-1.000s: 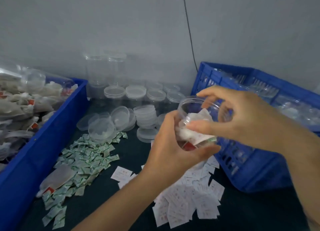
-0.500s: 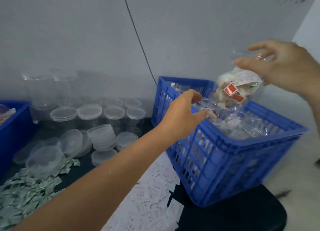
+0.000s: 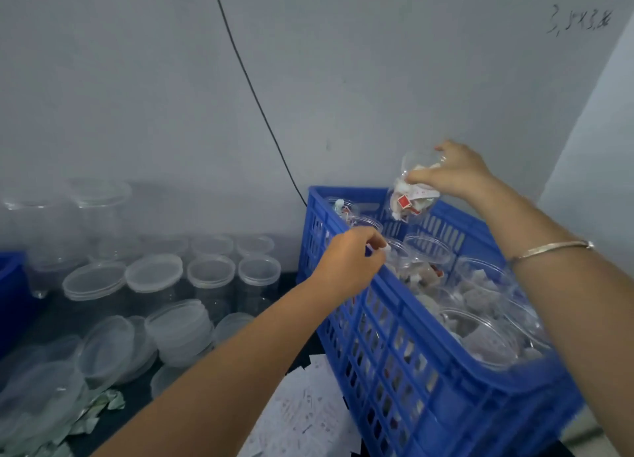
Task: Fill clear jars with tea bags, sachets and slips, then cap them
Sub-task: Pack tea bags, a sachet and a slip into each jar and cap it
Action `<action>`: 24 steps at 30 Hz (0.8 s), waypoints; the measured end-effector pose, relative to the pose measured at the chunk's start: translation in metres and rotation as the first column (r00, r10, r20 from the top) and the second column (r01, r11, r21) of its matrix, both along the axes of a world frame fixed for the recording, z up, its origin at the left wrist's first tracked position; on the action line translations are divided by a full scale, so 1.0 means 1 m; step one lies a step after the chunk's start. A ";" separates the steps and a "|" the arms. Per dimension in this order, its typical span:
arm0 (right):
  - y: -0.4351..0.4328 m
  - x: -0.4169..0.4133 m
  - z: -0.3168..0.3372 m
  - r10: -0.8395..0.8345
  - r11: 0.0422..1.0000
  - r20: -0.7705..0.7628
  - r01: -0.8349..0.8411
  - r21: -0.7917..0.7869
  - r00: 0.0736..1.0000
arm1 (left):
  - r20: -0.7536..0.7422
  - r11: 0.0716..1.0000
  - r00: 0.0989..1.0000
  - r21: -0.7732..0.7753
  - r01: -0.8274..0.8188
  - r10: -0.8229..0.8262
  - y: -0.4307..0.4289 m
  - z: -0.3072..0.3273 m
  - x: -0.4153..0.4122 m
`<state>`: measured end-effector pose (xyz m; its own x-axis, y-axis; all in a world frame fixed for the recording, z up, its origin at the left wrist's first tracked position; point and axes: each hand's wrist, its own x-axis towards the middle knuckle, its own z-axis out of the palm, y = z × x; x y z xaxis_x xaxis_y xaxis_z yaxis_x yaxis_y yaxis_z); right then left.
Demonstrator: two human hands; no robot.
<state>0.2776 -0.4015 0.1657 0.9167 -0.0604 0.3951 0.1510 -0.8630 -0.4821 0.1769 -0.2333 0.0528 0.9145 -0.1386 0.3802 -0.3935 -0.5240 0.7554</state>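
Clear filled jar over blue crate, rim gripped by fingers of right hand, left hand fingers curled, hold unclear

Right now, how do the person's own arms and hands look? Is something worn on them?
The left forearm and right forearm are bare, and no sleeves show. The left hand and right hand have no gloves. A thin silver-coloured bangle sits on the right wrist. I see no watch. Rings are too small to tell.
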 end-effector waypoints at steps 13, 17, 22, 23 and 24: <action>0.003 0.073 -0.066 -0.142 0.959 -0.388 0.029 -0.283 0.911 | 0.322 0.975 0.947 0.214 -0.059 -0.014 -0.005 -0.038 0.017; 0.007 0.071 -0.066 -0.125 0.956 -0.538 -0.043 -0.289 0.833 | 0.317 0.972 0.948 0.228 -0.063 -0.013 -0.007 -0.039 0.016; 0.013 0.073 -0.062 -0.172 0.906 -0.504 -0.065 -0.418 0.846 | 0.293 0.983 0.956 0.181 -0.020 -0.035 -0.005 -0.038 0.013; 0.013 0.072 -0.062 -0.182 0.899 -0.500 -0.063 -0.433 0.847 | 0.272 0.975 0.962 0.216 -0.044 -0.017 -0.005 -0.037 0.014; 0.013 0.071 -0.061 -0.181 0.898 -0.500 -0.065 -0.434 0.847 | 0.236 0.968 0.972 0.246 -0.050 -0.009 -0.005 -0.034 0.014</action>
